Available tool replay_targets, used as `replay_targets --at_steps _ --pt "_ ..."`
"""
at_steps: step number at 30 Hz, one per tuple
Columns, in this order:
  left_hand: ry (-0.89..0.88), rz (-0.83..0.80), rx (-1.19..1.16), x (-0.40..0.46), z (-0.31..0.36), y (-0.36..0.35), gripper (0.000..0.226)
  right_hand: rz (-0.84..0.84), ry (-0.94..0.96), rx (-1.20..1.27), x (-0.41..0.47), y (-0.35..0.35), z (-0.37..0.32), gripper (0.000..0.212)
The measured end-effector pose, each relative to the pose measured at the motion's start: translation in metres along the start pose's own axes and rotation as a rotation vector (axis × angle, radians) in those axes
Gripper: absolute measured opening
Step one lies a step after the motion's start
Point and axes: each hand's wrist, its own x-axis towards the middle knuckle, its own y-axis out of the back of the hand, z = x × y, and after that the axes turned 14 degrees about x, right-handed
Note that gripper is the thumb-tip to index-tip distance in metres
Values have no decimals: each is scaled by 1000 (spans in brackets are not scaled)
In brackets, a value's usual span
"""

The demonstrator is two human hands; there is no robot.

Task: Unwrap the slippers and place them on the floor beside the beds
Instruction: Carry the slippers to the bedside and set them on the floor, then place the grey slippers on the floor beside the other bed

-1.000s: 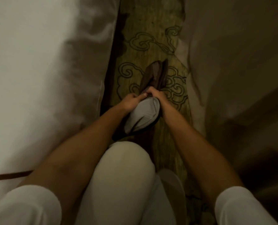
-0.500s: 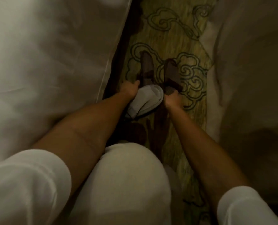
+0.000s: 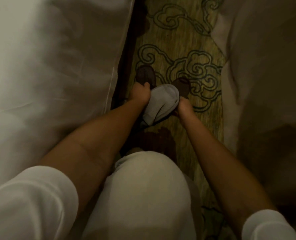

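Two dark brown slippers lie toes-forward on the patterned carpet point(image 3: 176, 40) between two beds. My left hand point(image 3: 141, 94) grips the heel end of the left slipper point(image 3: 145, 75), close to the left bed. My right hand point(image 3: 183, 106) holds the back of the right slipper point(image 3: 182, 84), which is mostly hidden. A grey rounded shoe-shaped thing point(image 3: 161, 103) sits between my hands and covers part of the right slipper. Whether it is my own footwear or a wrapper, I cannot tell.
The white bedding of the left bed point(image 3: 57, 66) hangs down to the floor on the left. The pale cover of the right bed point(image 3: 264, 75) borders the carpet strip on the right. My knee point(image 3: 143, 187) in light trousers fills the foreground.
The two slippers, held together a second ago, have been separated and set apart on the carpet. The left one has shifted toward the left bed. The view has tilted forward.
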Motion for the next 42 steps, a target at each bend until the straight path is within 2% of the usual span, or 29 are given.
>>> replay_targets --at_steps 3,8,10,14,18,23,26,29,31,34,39,42 --pt "75 42 -88 -29 17 24 44 -90 -19 250 -39 -8 -22 55" --pt "176 88 -242 -117 58 96 49 -203 25 352 -144 -21 -80 76" --pt "179 120 -297 -151 80 129 48 -226 77 308 -193 -26 -108 73" --pt "168 107 -432 -230 138 218 51 -179 146 247 -305 -31 -157 51" --pt "8 30 -460 -328 173 300 62 -150 195 266 -409 -41 -209 43" --pt "-407 11 -393 -457 170 369 53 -145 325 297 -532 -36 -272 29" --pt "-589 -80 -374 -533 152 404 67 -192 368 363 -610 -33 -300 37" --pt "-642 -57 -349 -597 132 444 69 -231 372 441 -683 -42 -317 53" --pt "-630 17 -389 -625 125 475 59 -323 341 520 -726 -55 -325 48" --pt "-565 70 -571 -653 118 521 50 -577 245 548 -778 -82 -321 45" --pt "-492 132 -727 -676 93 591 43 -810 125 284 -837 -139 -278 65" --pt "-485 258 -717 -679 69 643 44 -900 73 174 -870 -191 -257 57"
